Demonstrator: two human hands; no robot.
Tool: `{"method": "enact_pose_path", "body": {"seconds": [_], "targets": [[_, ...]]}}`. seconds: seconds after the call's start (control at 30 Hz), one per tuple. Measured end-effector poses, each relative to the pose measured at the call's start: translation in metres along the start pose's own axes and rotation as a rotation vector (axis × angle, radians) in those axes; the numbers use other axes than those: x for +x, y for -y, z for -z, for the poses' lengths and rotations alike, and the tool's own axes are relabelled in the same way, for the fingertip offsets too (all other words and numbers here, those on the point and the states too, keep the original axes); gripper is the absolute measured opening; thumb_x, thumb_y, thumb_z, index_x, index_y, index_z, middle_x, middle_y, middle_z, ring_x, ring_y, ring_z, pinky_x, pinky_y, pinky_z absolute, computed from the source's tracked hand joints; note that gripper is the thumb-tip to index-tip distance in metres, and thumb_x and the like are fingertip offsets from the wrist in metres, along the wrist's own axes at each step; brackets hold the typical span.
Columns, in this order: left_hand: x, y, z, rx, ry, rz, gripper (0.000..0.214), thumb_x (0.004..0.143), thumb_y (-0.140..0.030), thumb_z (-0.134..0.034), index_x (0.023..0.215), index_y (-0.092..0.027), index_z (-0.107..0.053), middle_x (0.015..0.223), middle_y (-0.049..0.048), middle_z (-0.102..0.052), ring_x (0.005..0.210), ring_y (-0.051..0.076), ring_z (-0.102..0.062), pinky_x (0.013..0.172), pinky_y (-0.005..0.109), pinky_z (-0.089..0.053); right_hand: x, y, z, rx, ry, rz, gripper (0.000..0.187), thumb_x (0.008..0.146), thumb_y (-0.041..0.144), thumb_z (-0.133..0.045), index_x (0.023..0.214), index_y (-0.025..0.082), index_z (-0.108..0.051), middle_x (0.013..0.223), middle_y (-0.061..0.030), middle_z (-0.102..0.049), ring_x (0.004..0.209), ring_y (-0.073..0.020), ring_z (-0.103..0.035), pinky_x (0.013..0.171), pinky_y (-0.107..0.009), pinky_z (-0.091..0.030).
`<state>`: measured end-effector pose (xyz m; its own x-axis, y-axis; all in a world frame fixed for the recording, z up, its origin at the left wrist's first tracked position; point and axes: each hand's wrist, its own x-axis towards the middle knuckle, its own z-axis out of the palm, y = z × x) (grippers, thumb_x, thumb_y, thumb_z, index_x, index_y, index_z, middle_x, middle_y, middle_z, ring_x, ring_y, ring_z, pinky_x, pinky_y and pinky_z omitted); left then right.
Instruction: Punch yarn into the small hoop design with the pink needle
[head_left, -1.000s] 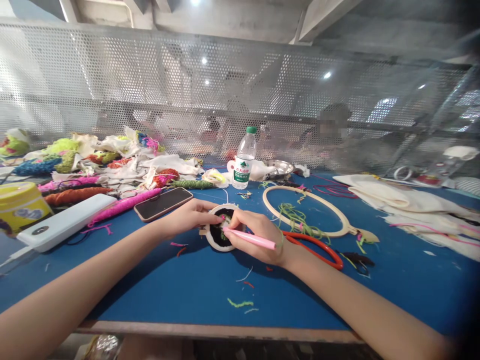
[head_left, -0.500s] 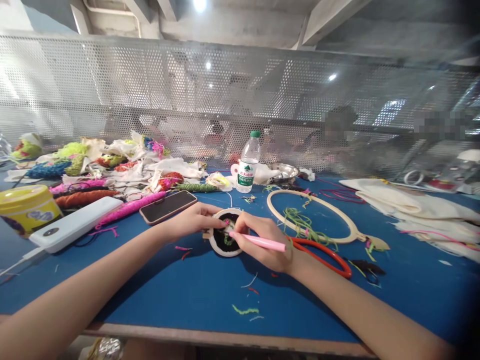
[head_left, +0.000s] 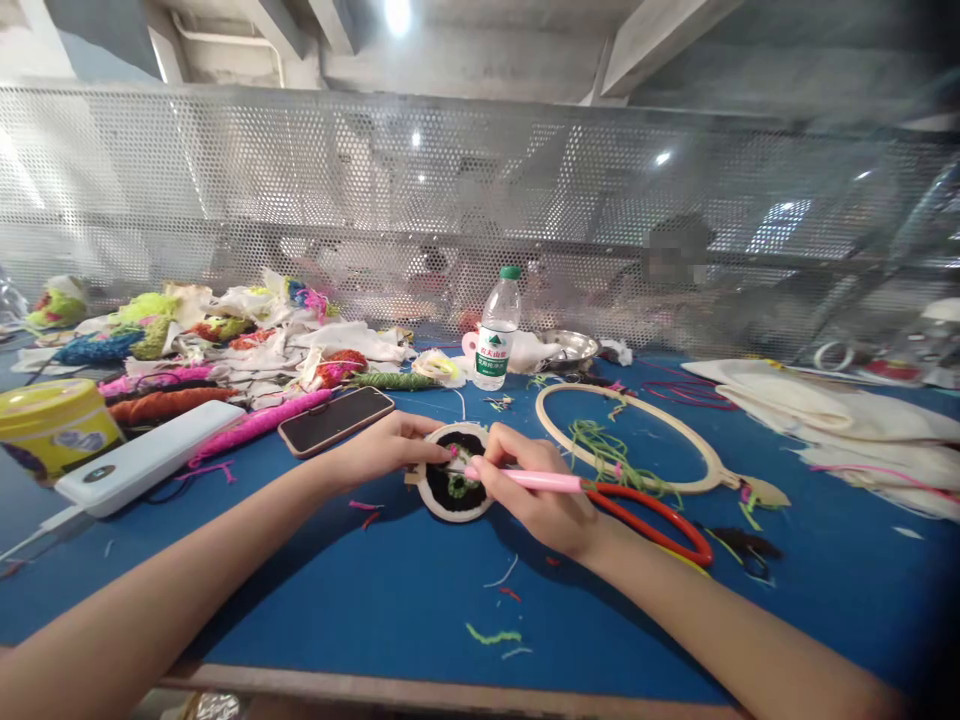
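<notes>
small hoop is in front of me at the near-middle of the bench, black cloth in it. my left hand pinches its left side, thumb over the cloth; my right hand is wrapped round a pink pen, tip end near that thumb. hands close together; can't tell if the tip is through. risks, my guess: a sideways slip could jab the thumb, it's so near. weak left grip could let the hoop twist. too hard a pull might loosen stitches. wrist swing could bump the red handle or snag green yarn.
</notes>
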<state>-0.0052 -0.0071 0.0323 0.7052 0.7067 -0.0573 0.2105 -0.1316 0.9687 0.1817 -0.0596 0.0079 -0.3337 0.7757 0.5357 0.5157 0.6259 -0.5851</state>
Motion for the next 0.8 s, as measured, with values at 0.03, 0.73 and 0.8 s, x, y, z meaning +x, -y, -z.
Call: {"method": "enact_pose_path", "body": {"seconds": [0.03,0.73,0.8], "targets": [[0.0001,0.0003,0.0003,0.001,0.001,-0.004,0.028,0.073,-0.025,-0.060,0.099,-0.015,-0.064,0.072,0.0007,-0.063,0.058,0.008,-0.048,0.052,0.019,-0.032,0.0001,0.0005,-0.0001,0.000,-0.008,-0.001,0.025,0.083,0.029,-0.045,0.062,0.020,-0.037,0.053,0.0048,-0.043,0.049,-0.0089,-0.041,0.048,-0.022,-0.030],[0.0010,0.0016,-0.0016,0.092,0.000,-0.075,0.027,0.075,-0.025,-0.056,0.097,-0.012,-0.063,0.076,0.0029,-0.063,0.062,0.010,-0.050,0.056,0.020,-0.036,0.0031,0.0071,0.0006,-0.200,0.028,0.151,0.021,0.081,0.019,-0.045,0.062,0.020,-0.035,0.055,0.0050,-0.042,0.048,-0.0074,-0.040,0.049,-0.019,-0.031],[0.0005,0.0002,-0.0042,0.134,-0.005,-0.107,0.025,0.076,-0.025,-0.054,0.094,-0.012,-0.063,0.073,0.0014,-0.061,0.061,0.009,-0.049,0.055,0.020,-0.035,0.0056,0.0050,-0.0035,-0.278,0.029,0.213,0.021,0.081,0.018,-0.044,0.062,0.020,-0.035,0.056,0.0041,-0.045,0.051,-0.0086,-0.042,0.052,-0.020,-0.033]]}}
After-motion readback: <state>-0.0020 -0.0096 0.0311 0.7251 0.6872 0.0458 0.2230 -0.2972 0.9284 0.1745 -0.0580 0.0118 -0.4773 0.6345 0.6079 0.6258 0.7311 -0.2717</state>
